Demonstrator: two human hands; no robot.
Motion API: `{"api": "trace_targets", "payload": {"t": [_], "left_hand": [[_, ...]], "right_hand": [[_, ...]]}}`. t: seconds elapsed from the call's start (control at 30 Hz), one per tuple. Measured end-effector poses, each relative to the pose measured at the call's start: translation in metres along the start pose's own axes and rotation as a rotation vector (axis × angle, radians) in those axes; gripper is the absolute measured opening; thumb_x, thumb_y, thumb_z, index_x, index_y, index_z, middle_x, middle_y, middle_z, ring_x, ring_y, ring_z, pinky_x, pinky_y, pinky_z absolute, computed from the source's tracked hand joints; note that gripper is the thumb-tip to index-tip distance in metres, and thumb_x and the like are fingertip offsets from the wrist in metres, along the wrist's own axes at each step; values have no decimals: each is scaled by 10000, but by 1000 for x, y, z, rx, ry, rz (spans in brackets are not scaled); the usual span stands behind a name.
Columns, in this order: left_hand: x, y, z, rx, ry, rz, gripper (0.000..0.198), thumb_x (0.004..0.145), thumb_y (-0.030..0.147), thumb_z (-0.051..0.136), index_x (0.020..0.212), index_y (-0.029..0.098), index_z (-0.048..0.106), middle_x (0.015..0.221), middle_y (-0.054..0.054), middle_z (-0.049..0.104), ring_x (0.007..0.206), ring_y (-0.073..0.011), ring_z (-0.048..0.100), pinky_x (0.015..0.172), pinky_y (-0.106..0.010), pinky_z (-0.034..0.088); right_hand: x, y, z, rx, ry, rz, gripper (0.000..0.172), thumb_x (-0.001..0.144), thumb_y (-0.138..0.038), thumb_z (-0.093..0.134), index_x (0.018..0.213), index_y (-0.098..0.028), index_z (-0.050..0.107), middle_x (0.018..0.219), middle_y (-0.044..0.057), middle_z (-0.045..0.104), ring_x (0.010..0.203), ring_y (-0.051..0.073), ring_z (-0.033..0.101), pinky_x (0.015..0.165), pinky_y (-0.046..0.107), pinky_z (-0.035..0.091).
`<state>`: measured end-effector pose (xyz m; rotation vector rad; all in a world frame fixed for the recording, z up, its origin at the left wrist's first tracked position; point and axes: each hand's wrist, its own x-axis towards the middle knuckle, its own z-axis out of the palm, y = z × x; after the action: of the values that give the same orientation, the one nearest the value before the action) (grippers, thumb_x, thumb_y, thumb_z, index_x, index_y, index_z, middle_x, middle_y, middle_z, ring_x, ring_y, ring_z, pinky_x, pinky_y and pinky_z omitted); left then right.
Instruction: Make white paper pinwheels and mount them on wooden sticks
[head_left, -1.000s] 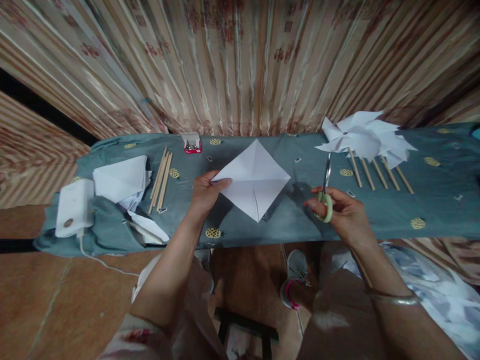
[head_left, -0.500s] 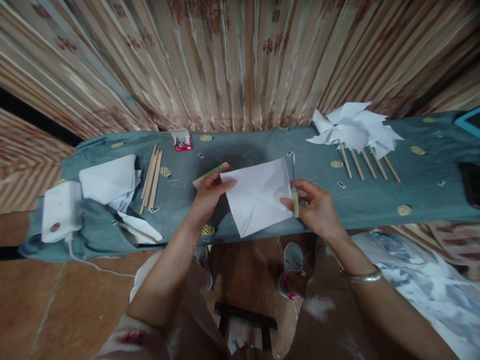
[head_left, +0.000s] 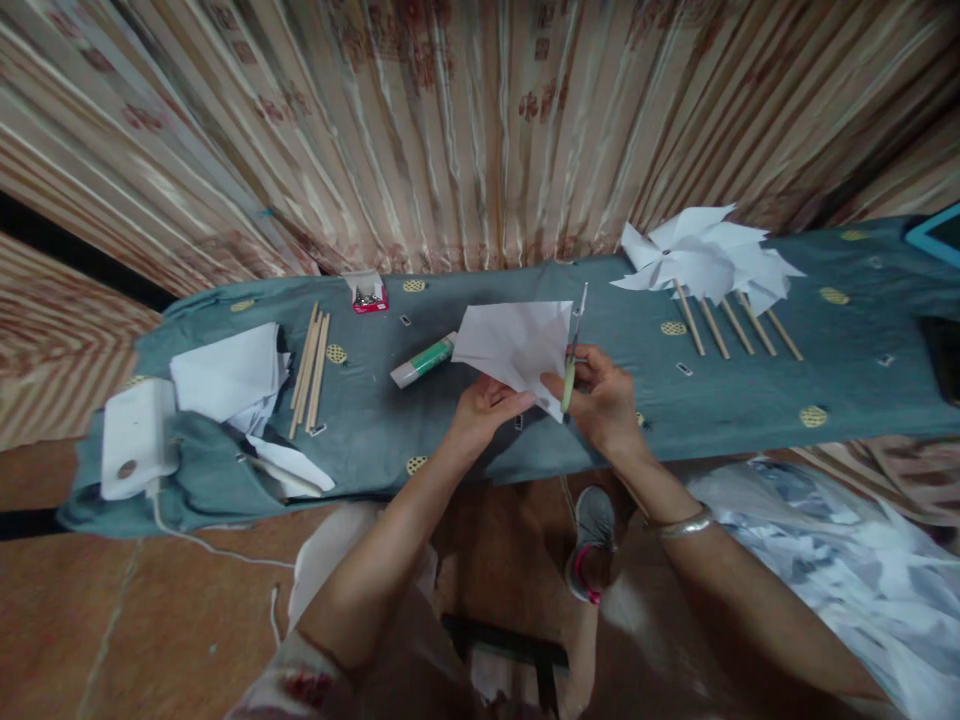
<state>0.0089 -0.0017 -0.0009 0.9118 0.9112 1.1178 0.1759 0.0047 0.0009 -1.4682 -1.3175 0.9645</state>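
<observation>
Cutting step, I'd judge. Left hand point(head_left: 484, 405) pinches the near corner of the paper point(head_left: 517, 340), held just above the desk point(head_left: 750, 400), centre. Right hand point(head_left: 600, 400) grips the scissors point(head_left: 574, 335), blades along the paper's right edge. The cut calls for a taut sheet and blades lined on the crease.

Your head camera shows a dim, warm-toned indoor scene, slightly soft all over, with the white paper sheet point(head_left: 517, 345) as its brightest patch. Faint, diffuse shadow lies on the teal tablecloth point(head_left: 750, 400) under your left hand point(head_left: 484, 410) and right hand point(head_left: 604, 400). The wide lens bows the sheeny striped curtain point(head_left: 450, 130) and stretches the corners.
</observation>
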Motion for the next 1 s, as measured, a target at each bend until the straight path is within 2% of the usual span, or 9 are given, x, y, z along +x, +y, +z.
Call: {"api": "trace_targets", "payload": {"t": [0.1,0.23,0.4,0.53,0.63,0.77,0.93,1.0], "left_hand": [[2,-4,3,-45,170,9,332,578,334,827,836,169,699,907,-84,753,904,-259,699,883,-408,524],[6,-6,-5,-44,343,55,316,548,222,794,842,162,694,904,-67,755,860,-242,690,876,-404,521],[7,-3,-10,-38,408,70,368,539,232,822,870,160,677,964,-75,748,877,-231,680,854,-379,533],[11,3,-13,-51,415,79,383,518,251,847,849,159,677,892,-62,744,796,-213,671,753,-346,544],[16,7,-21,-45,435,129,356,526,269,845,826,165,684,859,-48,742,792,-203,672,752,-335,540],[25,14,-34,-70,509,205,431,514,281,857,893,160,692,869,-49,749,848,-211,688,808,-347,545],[31,19,-44,-127,568,253,441,514,266,868,905,161,692,913,-59,750,898,-216,699,840,-347,549],[31,19,-44,-127,571,253,449,511,270,873,908,162,690,903,-59,749,914,-224,699,843,-353,548]], "right_hand": [[-3,-6,13,144,16,92,466,609,-444,792,960,-220,583,663,-31,679,586,161,609,583,287,473],[-3,-13,22,363,-32,213,512,498,-432,861,863,-231,563,631,-45,671,558,157,612,573,295,502],[-2,-15,25,394,-63,189,458,521,-443,870,793,-220,577,642,-43,646,573,130,576,569,275,492],[-5,-17,25,336,-129,156,480,509,-477,881,772,-217,576,615,-54,603,546,106,517,516,249,459],[-11,-20,22,274,-242,132,463,580,-540,839,808,-216,599,620,-40,607,558,119,535,519,258,467],[-24,-26,17,249,-384,159,486,660,-609,765,894,-205,629,682,10,666,606,150,604,572,286,504],[-43,-30,14,219,-620,281,485,653,-614,768,845,-186,644,651,15,654,585,151,601,575,292,516],[-47,-28,15,215,-668,312,481,648,-609,773,832,-183,648,625,5,642,560,135,581,549,269,494]]}}
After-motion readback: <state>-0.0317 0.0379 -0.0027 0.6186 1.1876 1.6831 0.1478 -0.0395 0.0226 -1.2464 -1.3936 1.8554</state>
